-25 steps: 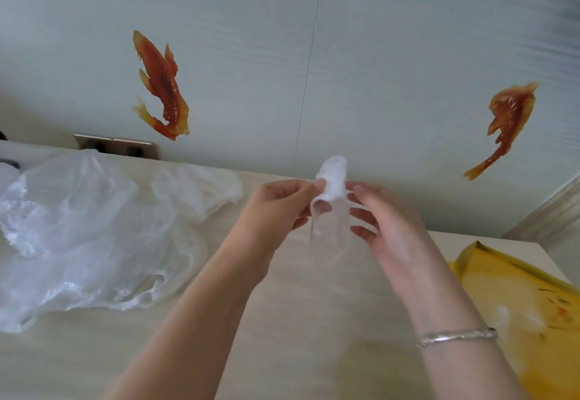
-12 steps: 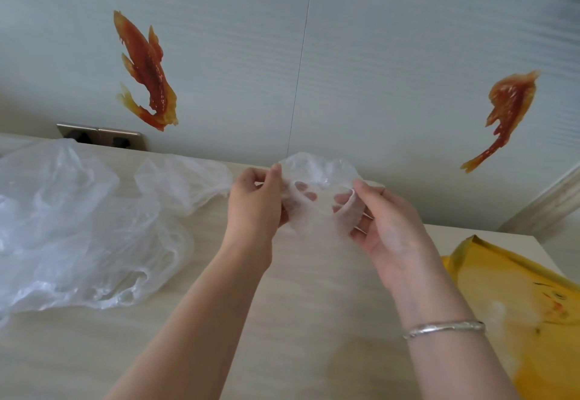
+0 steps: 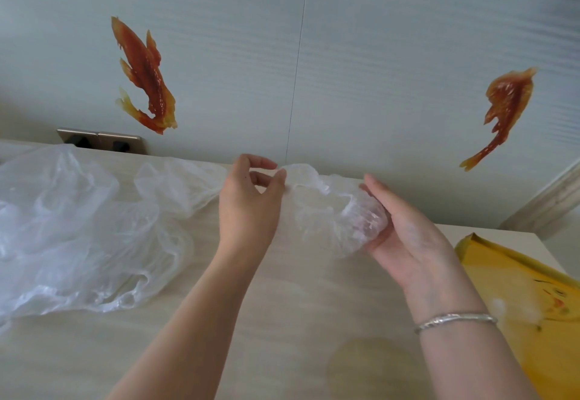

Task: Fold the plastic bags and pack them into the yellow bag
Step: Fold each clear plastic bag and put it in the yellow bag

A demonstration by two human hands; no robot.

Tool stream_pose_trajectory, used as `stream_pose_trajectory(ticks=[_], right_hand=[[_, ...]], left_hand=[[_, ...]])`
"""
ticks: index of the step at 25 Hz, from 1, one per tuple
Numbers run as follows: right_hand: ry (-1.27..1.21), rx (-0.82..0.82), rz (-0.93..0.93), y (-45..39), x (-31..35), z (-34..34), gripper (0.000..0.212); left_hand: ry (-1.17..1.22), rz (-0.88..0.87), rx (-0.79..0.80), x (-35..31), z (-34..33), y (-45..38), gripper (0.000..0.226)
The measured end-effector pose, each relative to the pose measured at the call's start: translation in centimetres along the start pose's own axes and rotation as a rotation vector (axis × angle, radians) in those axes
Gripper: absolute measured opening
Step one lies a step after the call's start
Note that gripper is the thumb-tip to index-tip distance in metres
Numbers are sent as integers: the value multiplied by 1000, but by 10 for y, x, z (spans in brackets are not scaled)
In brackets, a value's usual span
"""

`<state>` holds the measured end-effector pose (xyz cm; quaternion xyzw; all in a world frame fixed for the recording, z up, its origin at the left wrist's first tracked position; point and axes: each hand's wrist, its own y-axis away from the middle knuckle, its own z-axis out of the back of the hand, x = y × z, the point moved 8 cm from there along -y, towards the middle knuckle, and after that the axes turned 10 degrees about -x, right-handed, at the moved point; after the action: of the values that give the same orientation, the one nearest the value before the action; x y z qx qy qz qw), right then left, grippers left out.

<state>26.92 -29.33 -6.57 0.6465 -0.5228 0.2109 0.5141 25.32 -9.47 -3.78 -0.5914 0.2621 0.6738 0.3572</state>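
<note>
Your left hand (image 3: 248, 208) pinches one edge of a small clear plastic bag (image 3: 326, 208) between thumb and fingertips, held up above the tabletop (image 3: 282, 321). Your right hand (image 3: 405, 230) has the other end of that bag: its fingers sit inside or behind the crinkled film, curled round it, with the thumb pointing up along the outside. The bag is stretched loosely between your two hands, open and rumpled rather than folded flat, and it hangs just over the pale wood-grain surface near the far edge. A silver bangle (image 3: 455, 321) circles your right wrist.

To the left of your left hand lies a pile of clear plastic bags (image 3: 78, 236), spread out and crumpled, its nearest fold just beside your left hand; whether it touches the hand cannot be told. To the right, near the tabletop's corner, the yellow bag (image 3: 533, 305) lies flat, partly cut off by the frame edge, well apart from the bag you hold.

Behind the tabletop stands a pale wall (image 3: 376, 54) with two orange fish stickers, one on the left (image 3: 144, 76) and one on the right (image 3: 502, 108). A pair of wall sockets (image 3: 100, 142) sits low, just above the far edge.
</note>
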Motion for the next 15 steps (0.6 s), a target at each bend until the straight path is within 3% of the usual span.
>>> stream_pose_trajectory(ticks=[3, 4, 6, 8, 11, 15], right_hand=[[84, 60, -171, 7, -15, -7, 55], [146, 51, -179, 7, -18, -6, 56], [301, 12, -125, 6, -19, -4, 44], [301, -44, -11, 2, -11, -3, 30], [150, -171, 139, -2, 5, 7, 23], [314, -306, 330, -4, 15, 16, 23]], left_hand=[[117, -6, 100, -7, -9, 4, 14], [153, -9, 124, -9, -11, 5, 14], [199, -20, 149, -12, -12, 6, 16], [174, -46, 126, -12, -9, 4, 17], [-16, -117, 68, -7, -2, -2, 17], [-291, -161, 111, 8, -6, -3, 13]])
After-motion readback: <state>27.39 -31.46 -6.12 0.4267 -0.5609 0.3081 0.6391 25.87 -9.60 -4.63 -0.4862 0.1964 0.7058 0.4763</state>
